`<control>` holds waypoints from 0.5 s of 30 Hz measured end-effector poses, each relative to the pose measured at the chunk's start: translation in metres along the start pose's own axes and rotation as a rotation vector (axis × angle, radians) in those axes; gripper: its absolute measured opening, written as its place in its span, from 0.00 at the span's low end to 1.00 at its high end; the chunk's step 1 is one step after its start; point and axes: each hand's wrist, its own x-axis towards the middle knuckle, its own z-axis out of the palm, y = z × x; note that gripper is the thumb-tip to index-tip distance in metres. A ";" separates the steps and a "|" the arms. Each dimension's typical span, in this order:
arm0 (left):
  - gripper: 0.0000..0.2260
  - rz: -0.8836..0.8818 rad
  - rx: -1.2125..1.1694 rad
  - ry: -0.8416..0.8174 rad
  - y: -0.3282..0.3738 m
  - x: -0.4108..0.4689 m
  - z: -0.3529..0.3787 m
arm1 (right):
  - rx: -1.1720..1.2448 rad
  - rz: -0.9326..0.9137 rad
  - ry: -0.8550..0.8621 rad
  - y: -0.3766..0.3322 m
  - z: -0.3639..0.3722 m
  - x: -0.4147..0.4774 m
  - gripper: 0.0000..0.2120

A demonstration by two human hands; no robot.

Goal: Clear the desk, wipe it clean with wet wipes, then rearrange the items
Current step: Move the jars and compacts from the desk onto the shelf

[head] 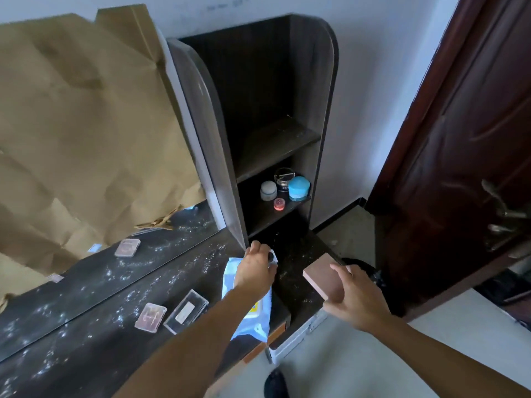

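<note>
A dark desk point(94, 317), speckled with white dust, runs along a mirror. My left hand point(255, 268) reaches over a light blue pack of wet wipes point(253, 311) and grips a small dark-capped white object point(273, 257) near the foot of the shelf unit. My right hand point(356, 300) holds a flat pink-brown box point(324, 275) over the desk's right end, fingers around its near edge. A pink case point(150, 317) and a clear case point(186, 311) lie on the desk.
A dark shelf unit point(273, 145) stands at the desk's right end, with several small jars point(287, 186) on its lower shelf. Brown paper point(80, 124) covers the mirror. A dark red door point(459, 139) stands open at right; a black bin point(365, 268) sits below it.
</note>
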 end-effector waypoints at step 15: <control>0.18 -0.306 0.114 -0.091 -0.021 0.183 0.043 | 0.003 -0.072 -0.082 0.042 -0.021 0.144 0.40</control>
